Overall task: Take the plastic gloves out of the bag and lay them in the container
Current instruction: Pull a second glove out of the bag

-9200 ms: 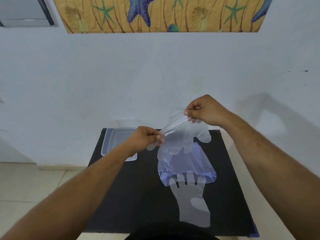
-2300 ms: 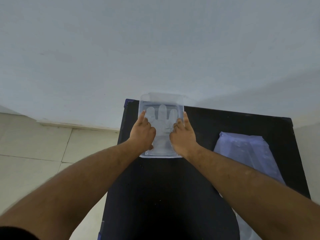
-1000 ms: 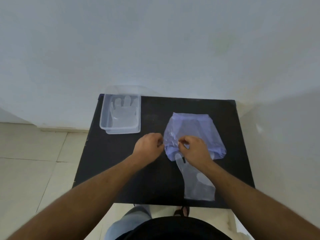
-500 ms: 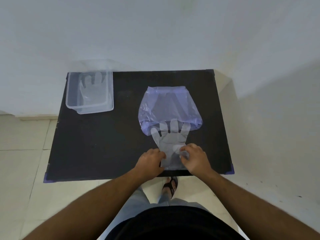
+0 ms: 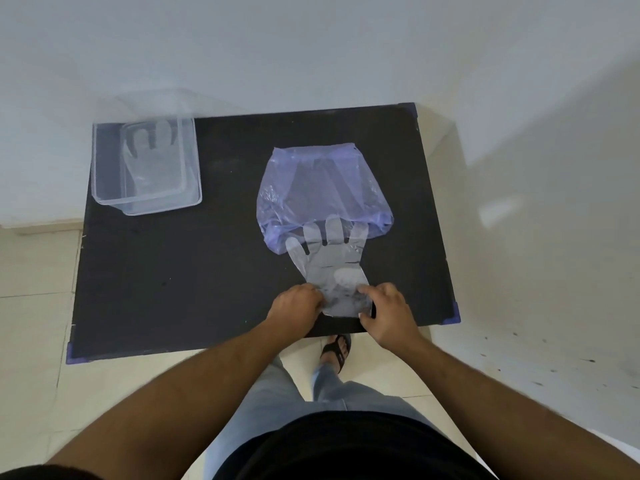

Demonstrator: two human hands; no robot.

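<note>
A thin purple plastic bag (image 5: 323, 188) lies flat on the black table (image 5: 194, 271), its mouth toward me. A clear plastic glove (image 5: 329, 261) sticks out of that mouth, fingertips still under the bag's edge, cuff at the table's near edge. My left hand (image 5: 296, 308) pinches the cuff's left side and my right hand (image 5: 388, 310) pinches its right side. At the far left corner stands a clear rectangular container (image 5: 104, 188) with another clear glove (image 5: 152, 157) lying flat inside it, fingers pointing at the wall.
The table stands against a white wall (image 5: 311, 46). Pale floor tiles (image 5: 34, 306) surround it. My sandalled foot (image 5: 336, 348) shows just below the near table edge, under the glove's cuff.
My hands left the container, came to the bag's mouth, then slid back along the sticking-out glove to its cuff. Over the last half second they barely moved; the view tilted down.
</note>
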